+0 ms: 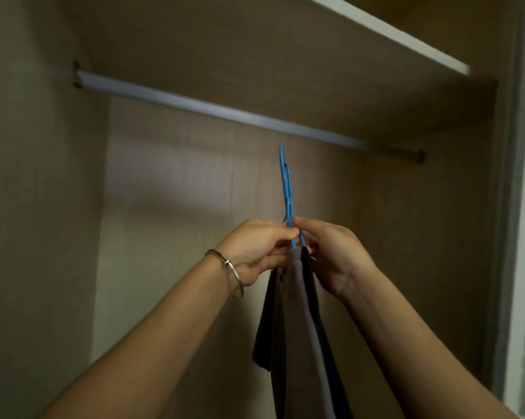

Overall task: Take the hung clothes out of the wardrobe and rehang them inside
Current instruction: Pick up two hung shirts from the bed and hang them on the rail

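Overhead, the rail (213, 108) runs left to right, above and a little beyond both hands. Left hand (255, 252) and right hand (330, 255) meet at the necks of the blue hangers (286, 182), each pinching them, with the hooks upright and their tips just under the rail. Clothes (300, 328) hang straight down below the grip; neither hand looks nearer, so the lift likely goes up and forward

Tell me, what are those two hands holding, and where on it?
Left hand and right hand pinch the blue hangers at their necks, just above the clothes.
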Tool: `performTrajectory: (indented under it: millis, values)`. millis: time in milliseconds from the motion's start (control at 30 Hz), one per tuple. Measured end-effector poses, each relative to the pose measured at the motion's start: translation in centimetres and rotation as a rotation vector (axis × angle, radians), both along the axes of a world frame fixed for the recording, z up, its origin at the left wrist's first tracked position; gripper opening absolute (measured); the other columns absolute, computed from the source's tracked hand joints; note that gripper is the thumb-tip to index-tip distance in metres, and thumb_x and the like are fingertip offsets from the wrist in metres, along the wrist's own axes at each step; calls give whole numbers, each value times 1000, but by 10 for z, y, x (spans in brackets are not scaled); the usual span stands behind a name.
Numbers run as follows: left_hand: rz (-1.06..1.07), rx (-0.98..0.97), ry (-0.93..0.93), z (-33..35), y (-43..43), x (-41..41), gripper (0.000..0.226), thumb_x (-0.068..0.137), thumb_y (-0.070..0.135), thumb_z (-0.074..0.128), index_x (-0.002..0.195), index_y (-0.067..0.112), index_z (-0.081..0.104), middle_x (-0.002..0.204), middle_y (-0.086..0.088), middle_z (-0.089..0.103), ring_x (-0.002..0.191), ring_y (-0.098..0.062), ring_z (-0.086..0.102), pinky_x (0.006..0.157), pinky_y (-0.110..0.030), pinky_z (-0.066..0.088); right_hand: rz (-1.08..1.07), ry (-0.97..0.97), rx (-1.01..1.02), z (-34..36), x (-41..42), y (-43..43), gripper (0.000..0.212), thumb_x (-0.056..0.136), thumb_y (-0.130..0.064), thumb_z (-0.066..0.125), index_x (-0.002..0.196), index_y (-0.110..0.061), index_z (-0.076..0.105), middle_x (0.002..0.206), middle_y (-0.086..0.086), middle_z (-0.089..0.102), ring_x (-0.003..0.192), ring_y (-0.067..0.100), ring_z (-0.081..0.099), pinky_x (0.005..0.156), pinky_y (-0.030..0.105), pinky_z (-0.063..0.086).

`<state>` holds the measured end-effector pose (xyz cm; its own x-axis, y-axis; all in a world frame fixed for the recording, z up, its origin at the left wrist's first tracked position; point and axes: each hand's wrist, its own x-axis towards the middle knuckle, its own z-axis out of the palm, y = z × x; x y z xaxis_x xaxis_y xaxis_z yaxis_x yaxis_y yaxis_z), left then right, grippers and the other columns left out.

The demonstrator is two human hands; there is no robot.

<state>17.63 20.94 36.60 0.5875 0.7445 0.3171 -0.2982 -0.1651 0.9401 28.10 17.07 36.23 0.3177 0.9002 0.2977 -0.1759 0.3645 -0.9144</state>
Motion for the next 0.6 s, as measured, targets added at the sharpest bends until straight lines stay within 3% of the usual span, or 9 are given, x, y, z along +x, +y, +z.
performTrajectory:
  millis: [167,333,400,500,600]
  values:
    - [102,49,-45,28,16,-4,15,90,-1,47,89,3,61,64,-3,67,48,-5,65,52,-17,55,56,-37,82,30,-9,24,13,87,-5,56,89,1,67,63,7,65,43,9,61,48,20,54]
    - [151,95,-111,72,30,-28,21,91,-1,43,79,4,59,41,2,64,37,-2,60,41,-11,50,62,-79,217,73,-34,47,15,89,-3,54,75,-4,61,42,-1,61,34,5,55,43,16,49]
    - [187,103,-100,91,38,-43,23,91,-2,42,77,2,59,40,0,64,35,-3,60,40,-11,50,64,-95,252,90,-44,59,22,89,0,50,70,-4,59,46,1,61,32,3,53,40,13,45]
    - [301,116,-62,112,57,-66,29,91,-2,40,68,0,58,36,1,60,29,-2,53,36,-9,45,107,-139,227,112,-51,80,22,90,-2,46,71,-8,56,71,2,63,55,7,61,58,20,46]
    - [400,121,-32,128,75,-86,33,93,0,37,66,0,56,45,-2,55,24,-2,45,33,-9,38,152,-130,206,129,-59,101,19,93,-3,43,83,-6,59,77,2,63,65,9,61,65,20,46]
